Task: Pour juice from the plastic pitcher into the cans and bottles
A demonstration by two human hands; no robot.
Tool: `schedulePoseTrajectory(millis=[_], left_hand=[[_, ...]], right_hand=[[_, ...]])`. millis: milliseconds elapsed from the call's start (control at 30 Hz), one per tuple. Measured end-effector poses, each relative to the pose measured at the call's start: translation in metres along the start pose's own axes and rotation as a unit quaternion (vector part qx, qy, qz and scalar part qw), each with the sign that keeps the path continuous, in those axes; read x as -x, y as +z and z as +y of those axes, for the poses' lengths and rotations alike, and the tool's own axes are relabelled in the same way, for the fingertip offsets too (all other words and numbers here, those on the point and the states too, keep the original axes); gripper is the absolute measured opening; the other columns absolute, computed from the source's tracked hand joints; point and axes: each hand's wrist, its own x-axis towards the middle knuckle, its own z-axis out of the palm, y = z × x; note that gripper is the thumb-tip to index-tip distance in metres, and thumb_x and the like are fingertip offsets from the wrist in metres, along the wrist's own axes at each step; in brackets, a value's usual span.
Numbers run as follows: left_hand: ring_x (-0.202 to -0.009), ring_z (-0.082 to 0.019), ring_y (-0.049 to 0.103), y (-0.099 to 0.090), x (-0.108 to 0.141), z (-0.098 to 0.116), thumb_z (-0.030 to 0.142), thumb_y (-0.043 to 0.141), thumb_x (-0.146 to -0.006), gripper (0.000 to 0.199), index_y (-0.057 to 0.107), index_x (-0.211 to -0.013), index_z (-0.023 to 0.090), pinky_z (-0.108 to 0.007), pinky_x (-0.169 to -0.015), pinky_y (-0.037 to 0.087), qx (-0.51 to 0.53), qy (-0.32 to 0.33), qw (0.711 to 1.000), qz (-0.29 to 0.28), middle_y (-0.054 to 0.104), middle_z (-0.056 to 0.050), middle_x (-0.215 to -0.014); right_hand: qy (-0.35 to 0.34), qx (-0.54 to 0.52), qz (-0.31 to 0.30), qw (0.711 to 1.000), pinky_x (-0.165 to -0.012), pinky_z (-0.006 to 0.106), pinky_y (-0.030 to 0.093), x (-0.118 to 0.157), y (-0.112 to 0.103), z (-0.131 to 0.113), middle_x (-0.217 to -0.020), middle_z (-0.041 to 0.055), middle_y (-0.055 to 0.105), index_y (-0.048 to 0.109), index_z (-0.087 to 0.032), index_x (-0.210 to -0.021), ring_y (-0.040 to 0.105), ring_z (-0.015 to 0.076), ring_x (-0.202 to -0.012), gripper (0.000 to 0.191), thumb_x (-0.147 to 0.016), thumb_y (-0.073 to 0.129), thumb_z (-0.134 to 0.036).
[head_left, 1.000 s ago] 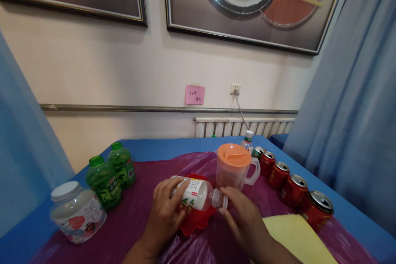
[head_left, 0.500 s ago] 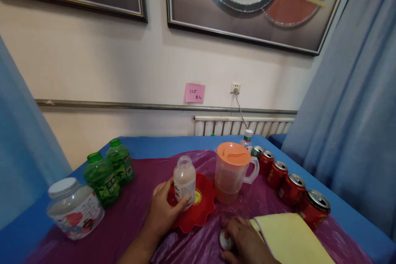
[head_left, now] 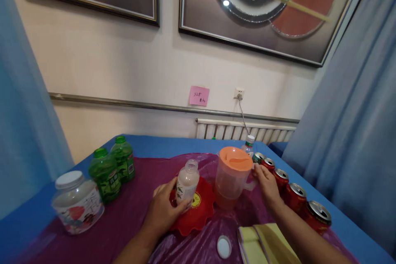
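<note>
My left hand (head_left: 165, 206) is wrapped round a small clear bottle (head_left: 187, 181) with a leaf label; it has no cap and leans slightly right over the red scalloped plate (head_left: 204, 210). At the handle of the plastic pitcher (head_left: 229, 183), my right hand (head_left: 266, 181) has its fingers bent together; whether they grip the handle is hard to tell. An orange lid (head_left: 236, 159) covers the pitcher, which has liquid low inside. The white cap (head_left: 224, 247) lies on the purple plastic sheet, beside a folded yellow cloth (head_left: 262, 243).
On the left stand a white-lidded jar (head_left: 78, 204) and two green bottles (head_left: 105, 175). A row of cans (head_left: 295, 198) lines the right side, with a white-capped bottle (head_left: 248, 144) behind. The purple sheet (head_left: 133, 222) is wrinkled.
My right hand has let go of the white cap and moved up and right to the pitcher handle. The bottle in my left hand now tilts to the right.
</note>
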Motion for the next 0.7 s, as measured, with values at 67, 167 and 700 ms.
schedulePoseTrajectory(millis=[67,167,700], left_hand=[[-0.098,-0.033,0.069,0.001,0.001,-0.002,0.047,0.075,-0.068,0.066,0.064,-0.127,0.021,-0.045,-0.086,0.053,0.002,0.0,1.0,-0.002,0.076,-0.012,-0.109],[-0.1,-0.033,0.068,0.001,0.002,-0.003,0.045,0.074,-0.069,0.064,0.063,-0.127,0.021,-0.047,-0.092,0.05,0.0,0.004,1.0,-0.02,0.075,-0.011,-0.112],[-0.114,-0.036,0.062,-0.011,0.007,0.015,0.044,0.073,-0.07,0.065,0.061,-0.129,0.02,-0.051,-0.109,0.035,-0.017,-0.021,0.995,-0.097,0.073,-0.012,-0.121]], right_hand=[[0.02,-0.027,0.001,0.999,-0.055,0.026,0.04,-0.008,0.005,0.002,-0.056,-0.0048,0.047,0.05,-0.021,-0.063,0.044,0.0129,-0.054,0.056,-0.075,0.066,-0.073],[0.043,-0.037,0.014,0.998,-0.047,0.025,0.032,-0.018,0.013,0.001,-0.049,-0.0078,0.039,0.046,-0.022,-0.059,0.035,0.0102,-0.047,0.059,-0.068,0.07,-0.075],[-0.187,0.23,-0.09,0.951,-0.046,0.026,0.02,-0.08,0.045,-0.139,-0.052,-0.0065,0.023,0.031,-0.025,-0.053,0.025,0.0096,-0.049,0.059,-0.077,0.056,-0.072]])
